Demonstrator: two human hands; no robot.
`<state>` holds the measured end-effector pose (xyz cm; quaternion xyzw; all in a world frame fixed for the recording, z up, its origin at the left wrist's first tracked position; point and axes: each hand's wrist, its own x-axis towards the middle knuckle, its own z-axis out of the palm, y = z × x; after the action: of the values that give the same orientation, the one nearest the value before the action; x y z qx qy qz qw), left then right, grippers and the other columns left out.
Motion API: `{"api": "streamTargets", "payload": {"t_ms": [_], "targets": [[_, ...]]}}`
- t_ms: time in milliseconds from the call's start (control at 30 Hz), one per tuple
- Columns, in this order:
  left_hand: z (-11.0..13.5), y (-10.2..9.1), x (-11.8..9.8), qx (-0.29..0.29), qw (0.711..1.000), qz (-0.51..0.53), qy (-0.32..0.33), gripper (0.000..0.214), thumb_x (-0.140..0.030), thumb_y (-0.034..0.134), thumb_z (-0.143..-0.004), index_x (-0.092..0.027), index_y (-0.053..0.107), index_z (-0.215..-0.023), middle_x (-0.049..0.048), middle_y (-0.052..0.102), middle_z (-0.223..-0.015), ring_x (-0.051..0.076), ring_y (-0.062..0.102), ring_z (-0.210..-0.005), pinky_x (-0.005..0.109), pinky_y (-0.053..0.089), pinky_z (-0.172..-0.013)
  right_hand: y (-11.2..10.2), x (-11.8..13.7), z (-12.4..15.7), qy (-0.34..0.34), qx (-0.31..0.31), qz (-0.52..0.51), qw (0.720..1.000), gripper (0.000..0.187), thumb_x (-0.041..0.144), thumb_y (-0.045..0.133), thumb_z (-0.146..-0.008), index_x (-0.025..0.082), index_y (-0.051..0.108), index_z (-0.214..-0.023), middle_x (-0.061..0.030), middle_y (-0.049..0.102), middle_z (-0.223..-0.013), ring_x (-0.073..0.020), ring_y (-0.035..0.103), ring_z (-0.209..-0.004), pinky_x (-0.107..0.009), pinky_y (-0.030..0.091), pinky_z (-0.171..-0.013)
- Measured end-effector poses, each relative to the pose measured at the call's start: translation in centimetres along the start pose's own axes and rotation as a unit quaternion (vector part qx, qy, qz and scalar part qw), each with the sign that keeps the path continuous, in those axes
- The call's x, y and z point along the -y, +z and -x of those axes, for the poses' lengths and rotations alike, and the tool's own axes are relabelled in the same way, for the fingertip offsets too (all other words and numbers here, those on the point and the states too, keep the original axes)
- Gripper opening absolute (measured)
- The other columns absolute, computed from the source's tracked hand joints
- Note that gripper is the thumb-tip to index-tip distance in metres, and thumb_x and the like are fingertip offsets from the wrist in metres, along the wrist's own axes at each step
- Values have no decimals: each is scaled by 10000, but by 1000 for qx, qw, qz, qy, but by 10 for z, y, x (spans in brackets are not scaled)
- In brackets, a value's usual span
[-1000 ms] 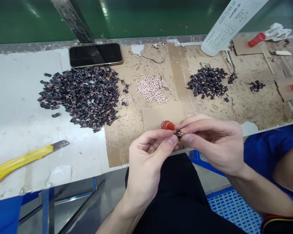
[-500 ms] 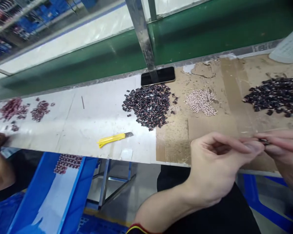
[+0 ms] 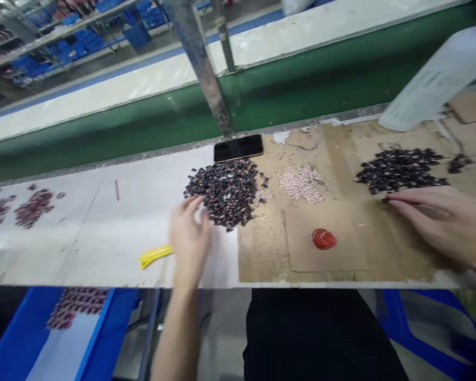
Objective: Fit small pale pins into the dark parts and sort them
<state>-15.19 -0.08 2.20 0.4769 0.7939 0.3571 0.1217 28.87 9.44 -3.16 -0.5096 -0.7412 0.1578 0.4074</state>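
"What's along the far edge of the workbench [image 3: 83, 254]?"

"A glossy green panel [image 3: 301, 90], with a white ledge [image 3: 115, 87] above it. A steel upright [image 3: 200, 63] rises in front of both."

"And further back?"

"Metal racks [image 3: 75, 39] stacked with blue bins, upper left."

"Below the bench?"

"Grey floor [image 3: 222, 328], thin metal legs [image 3: 148, 333], a blue crate [image 3: 111, 312] at the lower left, and a blue plastic stool [image 3: 420, 328] at the lower right."

Phone [image 3: 238, 147] behind first heap of parts [image 3: 222, 193], smaller pieces [image 3: 300, 183] to its right, second heap [image 3: 399, 170] further right
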Motion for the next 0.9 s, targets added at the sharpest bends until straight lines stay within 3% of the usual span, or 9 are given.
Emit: {"api": "streamTargets", "payload": {"t_ms": [67, 133, 200, 267, 400, 500, 633, 800, 900], "targets": [[-17, -12, 31, -9, 998, -56, -21, 268, -204, 610, -877, -167, 774, -1085, 197, 693, -1319, 424, 641, -1220, 649, 375, -1137, -8, -11, -9, -41, 16, 64, 997, 33, 432, 852, -785, 401, 847, -794, -74, 811, -831, -251, 711, -788, -443, 480, -717], [-25, -15, 49, 8, 996, -88, -23, 227, -227, 623, -857, -196, 790, -1008, 159, 734, -1264, 389, 712, -1047, 612, 442, -1076, -8, -8, -17, -70, 11, 99, 993, 120, 463, 826, -795, 353, 840, -749, -96, 803, -822, -248, 701, -746, -437, 494, -705], [-27, -13, 57, 21, 994, -107, -16, 207, -259, 619, -861, -220, 795, -962, 124, 762, -1226, 363, 728, -989, 558, 483, -1036, 6, 10, -25, -90, 4, 117, 989, 159, 432, 767, -859, 301, 846, -815, -126, 801, -885, -262, 704, -796, -436, 523, -763], [-27, -10, 58, 21, 993, -115, -11, 204, -279, 608, -868, -231, 794, -935, 105, 782, -1183, 355, 732, -988, 523, 498, -1016, 29, 36, -34, -109, 45, 119, 986, 185, 356, 702, -924, 249, 835, -996, -122, 795, -1039, -283, 719, -952, -446, 552, -866], [-25, -12, 54, 4, 995, -96, -21, 185, -290, 616, -869, -227, 786, -910, 98, 804, -1060, 353, 744, -957, 511, 517, -990, 77, 85, -53, -152, 185, 110, 965, 247, 307, 640, -970, 239, 792, -1152, -90, 777, -1134, -264, 711, -1012, -430, 571, -891], [-15, -15, 49, -34, 998, -37, -40, 230, -313, 640, -889, -207, 765, -1049, 104, 793, -1013, 334, 745, -967, 497, 535, -993, 97, 102, -64, -154, 231, 126, 952, 260, 263, 589, -988, 206, 794, -1139, -126, 763, -1121, -290, 710, -978, -448, 565, -830], [11, -10, 29, -37, 992, 106, -65, 404, -369, 675, -918, -204, 657, -1287, 80, 774, -1004, 245, 762, -877, 416, 609, -898, 106, 105, -68, -145, 254, 144, 945, 271, 183, 545, -987, 174, 812, -1037, -133, 758, -1050, -276, 708, -896, -427, 547, -784], [37, 9, -3, 53, 960, 260, -87, 406, -386, 762, -889, -197, 696, -1242, 63, 782, -990, 175, 768, -830, 318, 641, -832, 107, 108, -69, -122, 247, 124, 953, 286, 136, 546, -957, 179, 827, -930, -117, 781, -969, -277, 713, -856, -440, 539, -780], [44, 17, -16, 87, 927, 350, -100, 353, -329, 801, -876, -214, 735, -1202, 45, 774, -975, 144, 757, -797, 255, 639, -768, 107, 109, -71, -103, 228, 91, 964, 263, 140, 582, -932, 192, 835, -884, -103, 796, -913, -287, 724, -859, -464, 542, -801]]}}
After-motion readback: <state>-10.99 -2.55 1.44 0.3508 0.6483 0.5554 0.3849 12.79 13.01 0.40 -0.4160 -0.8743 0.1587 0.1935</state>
